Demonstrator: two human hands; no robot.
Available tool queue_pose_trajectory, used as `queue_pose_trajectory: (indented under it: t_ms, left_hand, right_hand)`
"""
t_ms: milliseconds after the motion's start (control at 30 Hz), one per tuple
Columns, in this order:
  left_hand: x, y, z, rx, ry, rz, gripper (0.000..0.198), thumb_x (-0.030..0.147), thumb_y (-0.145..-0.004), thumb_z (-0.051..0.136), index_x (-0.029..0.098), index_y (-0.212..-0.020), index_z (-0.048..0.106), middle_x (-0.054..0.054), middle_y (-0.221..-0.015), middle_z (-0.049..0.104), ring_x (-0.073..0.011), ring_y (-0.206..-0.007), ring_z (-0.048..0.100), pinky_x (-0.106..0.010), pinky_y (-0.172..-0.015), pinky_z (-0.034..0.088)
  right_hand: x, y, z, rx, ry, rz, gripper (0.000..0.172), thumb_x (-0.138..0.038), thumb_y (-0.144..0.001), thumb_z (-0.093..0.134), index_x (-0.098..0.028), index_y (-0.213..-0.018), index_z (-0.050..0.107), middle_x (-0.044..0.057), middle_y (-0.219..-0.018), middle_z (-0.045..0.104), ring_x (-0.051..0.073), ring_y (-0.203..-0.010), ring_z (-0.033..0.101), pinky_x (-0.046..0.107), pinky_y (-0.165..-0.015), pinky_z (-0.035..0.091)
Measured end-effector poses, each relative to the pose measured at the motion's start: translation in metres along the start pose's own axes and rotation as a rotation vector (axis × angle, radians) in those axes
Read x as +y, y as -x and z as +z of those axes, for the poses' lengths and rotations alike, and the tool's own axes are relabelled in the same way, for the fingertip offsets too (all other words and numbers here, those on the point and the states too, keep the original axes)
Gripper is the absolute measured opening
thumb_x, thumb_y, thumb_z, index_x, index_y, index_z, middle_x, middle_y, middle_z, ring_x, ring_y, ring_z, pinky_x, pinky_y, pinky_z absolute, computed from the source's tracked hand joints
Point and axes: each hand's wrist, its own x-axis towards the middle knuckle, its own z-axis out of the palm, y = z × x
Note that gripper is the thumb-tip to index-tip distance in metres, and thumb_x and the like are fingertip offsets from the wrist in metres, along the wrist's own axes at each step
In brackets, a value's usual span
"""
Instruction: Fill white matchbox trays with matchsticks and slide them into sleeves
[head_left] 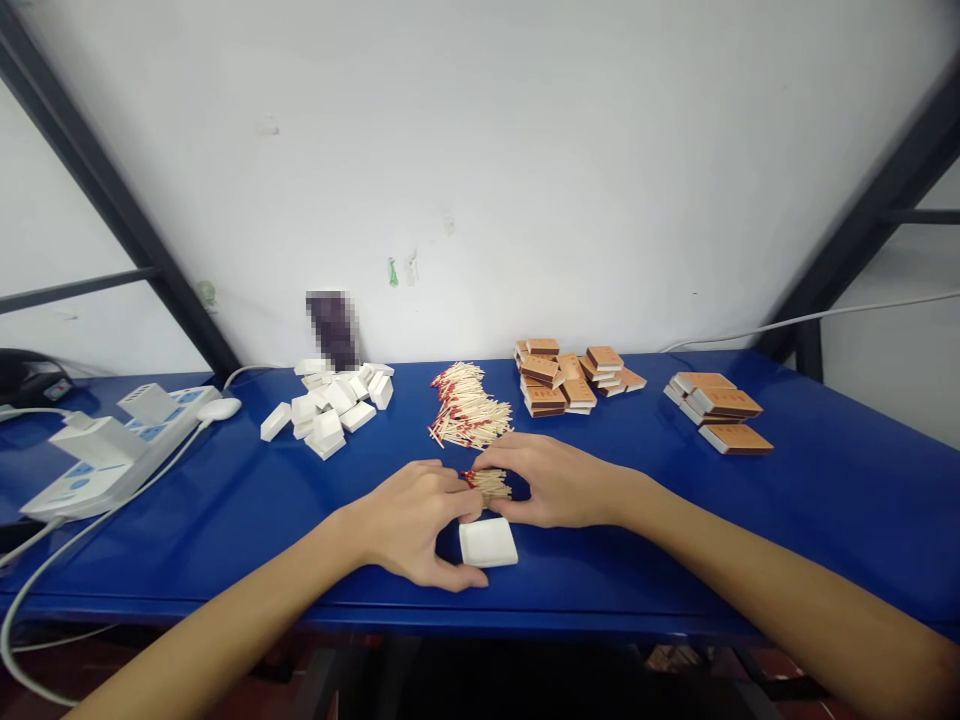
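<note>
A small bunch of red-headed matches (493, 484) lies in front of me, with its heads toward the left. My right hand (559, 480) is closed around this bunch, fingers on the far side and thumb on the near side. At the red heads, the fingers of my left hand (420, 515) touch the bunch. Its thumb is spread apart, near the front edge of an empty white matchbox tray (489, 543). That tray lies on the blue table (615, 570), just in front of the bunch. Beyond my hands is a larger pile of loose matches (469, 408).
White matchbox trays (330, 405) are heaped at the back left. Orange-brown matchboxes (566, 380) are piled behind my right hand, with more matchboxes (724, 402) farther right. A power strip (112, 460) with plugs and white cables occupies the left side. The wall (480, 180) borders the back.
</note>
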Motion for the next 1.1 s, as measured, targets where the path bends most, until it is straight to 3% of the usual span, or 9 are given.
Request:
queue_pose_trajectory:
  t_ms: [233,400,733,1100]
  left_hand:
    - [-0.01,-0.007,0.002,0.035,-0.071,0.121,0.041,0.057,-0.07,0.068,0.02,-0.071,0.053,-0.001,-0.067,0.059,-0.0157,-0.059,0.054,-0.032,-0.057,0.034]
    - [-0.012,-0.003,0.007,0.035,-0.075,0.081,0.045,0.059,-0.07,0.068,0.019,-0.063,0.048,-0.001,-0.061,0.056,-0.0151,-0.056,0.051,-0.032,-0.057,0.032]
    - [-0.012,-0.001,-0.001,0.048,-0.117,-0.062,0.043,0.061,-0.073,0.066,0.019,-0.072,0.057,0.001,-0.062,0.056,-0.0144,-0.056,0.051,-0.031,-0.059,0.033]
    - [-0.011,-0.001,0.001,0.03,-0.05,-0.047,0.042,0.059,-0.071,0.068,0.018,-0.073,0.057,0.0,-0.064,0.058,-0.0149,-0.057,0.05,-0.03,-0.062,0.033]
  right_hand:
    - [0.005,-0.002,-0.002,-0.014,-0.063,0.008,0.026,-0.029,-0.085,0.067,-0.018,-0.108,0.067,0.007,-0.1,0.071,0.02,-0.089,0.064,0.03,-0.077,0.047]
    - [0.01,-0.006,0.005,0.036,-0.062,0.031,0.019,-0.018,-0.083,0.064,-0.018,-0.1,0.07,0.005,-0.094,0.071,0.019,-0.086,0.064,0.03,-0.078,0.046]
    - [0.012,-0.007,0.008,0.058,-0.11,0.009,0.017,-0.023,-0.085,0.066,-0.019,-0.1,0.069,0.004,-0.093,0.072,0.017,-0.082,0.064,0.028,-0.074,0.046]
    - [0.015,-0.011,0.011,0.093,-0.263,0.054,0.016,-0.016,-0.081,0.065,-0.018,-0.096,0.07,0.001,-0.087,0.072,0.014,-0.075,0.062,0.024,-0.068,0.046]
